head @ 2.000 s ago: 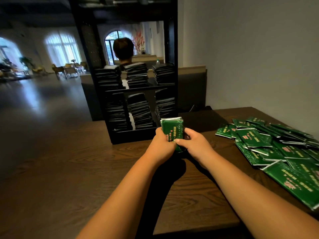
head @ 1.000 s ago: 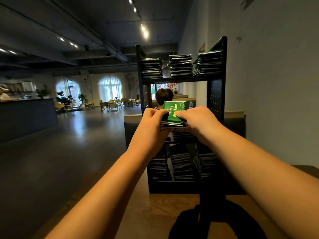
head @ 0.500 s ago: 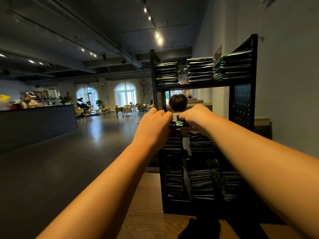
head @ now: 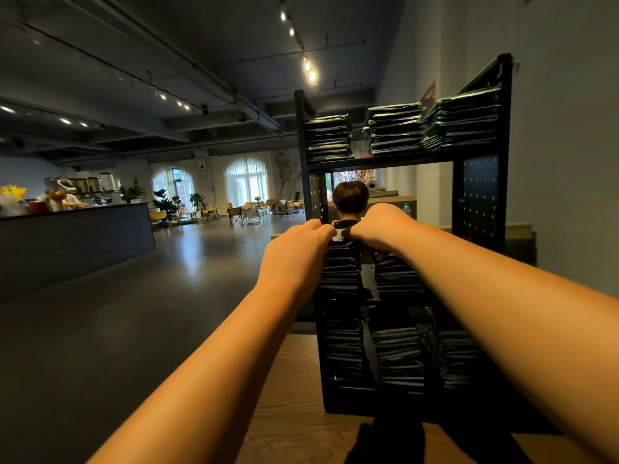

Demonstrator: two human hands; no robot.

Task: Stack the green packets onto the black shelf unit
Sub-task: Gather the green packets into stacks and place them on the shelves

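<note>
Fingers: left hand (head: 301, 252) at 9, right hand (head: 380, 229) at 3, pinching packets (head: 338, 235).
Axis: crosswise, over stack (head: 338, 274) at 6.

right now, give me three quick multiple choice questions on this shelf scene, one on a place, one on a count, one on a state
1. Where are the left hand and right hand?
A. on the far counter
B. at the middle tier of the black shelf unit
C. resting on the floor

2. How many stacks of packets sit on its top shelf?
A. one
B. five
C. three

3. How does the unit stand?
A. upright on the wooden table
B. tipped on its side
C. hanging from the ceiling

Answers:
1 B: both hands meet, fingers curled, on a bundle atop a stack in the middle tier.
2 C: three stacks stand side by side up there.
3 A: its base rests on the tabletop and its posts rise straight.
</note>
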